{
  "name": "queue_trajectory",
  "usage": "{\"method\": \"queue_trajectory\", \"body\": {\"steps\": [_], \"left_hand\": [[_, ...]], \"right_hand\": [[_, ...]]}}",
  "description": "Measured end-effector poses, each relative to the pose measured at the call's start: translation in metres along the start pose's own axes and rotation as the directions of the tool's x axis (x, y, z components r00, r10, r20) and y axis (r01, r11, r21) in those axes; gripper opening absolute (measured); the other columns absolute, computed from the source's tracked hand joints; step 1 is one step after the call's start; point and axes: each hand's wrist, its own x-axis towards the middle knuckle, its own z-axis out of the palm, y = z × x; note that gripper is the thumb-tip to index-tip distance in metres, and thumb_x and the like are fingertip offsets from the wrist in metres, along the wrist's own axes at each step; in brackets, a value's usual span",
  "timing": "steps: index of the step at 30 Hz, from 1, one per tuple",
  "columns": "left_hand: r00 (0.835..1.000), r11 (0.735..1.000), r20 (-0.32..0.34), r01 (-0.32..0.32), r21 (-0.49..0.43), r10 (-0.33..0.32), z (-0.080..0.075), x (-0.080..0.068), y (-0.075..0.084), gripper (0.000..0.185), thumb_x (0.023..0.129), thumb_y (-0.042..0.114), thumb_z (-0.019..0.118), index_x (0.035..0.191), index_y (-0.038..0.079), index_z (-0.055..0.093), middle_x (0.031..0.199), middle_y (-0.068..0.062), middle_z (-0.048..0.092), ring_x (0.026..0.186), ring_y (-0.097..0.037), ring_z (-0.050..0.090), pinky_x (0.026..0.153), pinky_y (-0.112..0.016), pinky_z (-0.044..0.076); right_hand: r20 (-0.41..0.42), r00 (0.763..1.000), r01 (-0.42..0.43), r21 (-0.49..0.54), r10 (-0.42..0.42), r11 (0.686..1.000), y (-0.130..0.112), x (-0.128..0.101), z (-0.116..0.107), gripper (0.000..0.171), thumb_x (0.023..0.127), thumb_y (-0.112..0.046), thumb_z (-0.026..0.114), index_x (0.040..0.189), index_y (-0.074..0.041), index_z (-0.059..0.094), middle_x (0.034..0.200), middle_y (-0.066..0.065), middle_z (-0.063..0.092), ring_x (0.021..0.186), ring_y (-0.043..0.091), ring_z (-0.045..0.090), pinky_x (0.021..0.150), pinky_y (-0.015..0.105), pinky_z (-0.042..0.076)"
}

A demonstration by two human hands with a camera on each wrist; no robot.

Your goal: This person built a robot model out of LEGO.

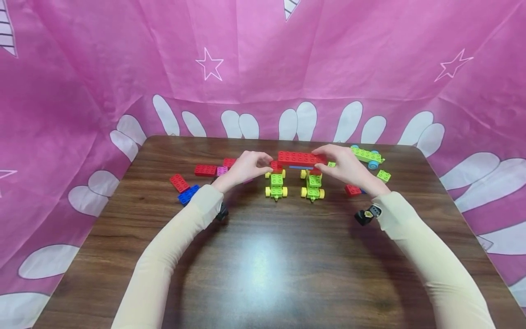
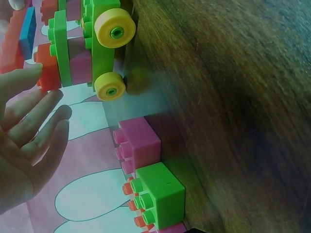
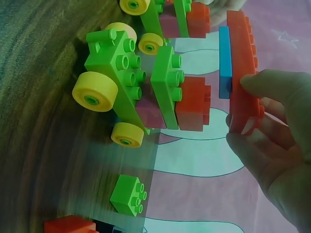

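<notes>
Long red brick [image 1: 299, 158] | right hand [image 1: 340, 163] pinches its right end | blue brick [image 3: 225, 63] beneath | left hand [image 1: 248, 167] at red block [image 2: 50, 70], grip indeterminable.

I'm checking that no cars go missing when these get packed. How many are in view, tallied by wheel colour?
Yellow-wheeled cars: 2
Blue-wheeled car: 1
Total: 3
</notes>
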Motion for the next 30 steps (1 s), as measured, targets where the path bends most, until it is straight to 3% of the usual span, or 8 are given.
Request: {"method": "queue_trajectory", "body": {"steps": [15, 30], "left_hand": [[1.0, 1.0, -0.015, 0.005, -0.008, -0.005, 0.001, -0.002, -0.001, 0.034, 0.09, 0.023, 0.073, 0.119, 0.006, 0.069, 0.114, -0.01, 0.074, 0.104, -0.021, 0.071, 0.093, -0.037, 0.057], [0.999, 0.999, -0.027, -0.034, -0.036, 0.033, -0.004, -0.001, 0.002, 0.041, 0.09, 0.026, 0.073, 0.125, 0.006, 0.066, 0.123, -0.01, 0.071, 0.113, -0.021, 0.068, 0.102, -0.035, 0.053]], "right_hand": [[0.04, 0.999, -0.004, 0.011, 0.004, 1.0, 0.004, 0.006, 0.008, 0.036, 0.086, -0.012, 0.075, 0.121, -0.005, 0.067, 0.117, 0.012, 0.072, 0.107, 0.027, 0.066, 0.092, 0.047, 0.054], [0.045, 0.999, -0.003, 0.018, 0.002, 1.0, 0.009, 0.006, 0.014, 0.036, 0.087, -0.012, 0.075, 0.121, -0.006, 0.068, 0.118, 0.011, 0.072, 0.11, 0.027, 0.066, 0.093, 0.047, 0.054]]}}
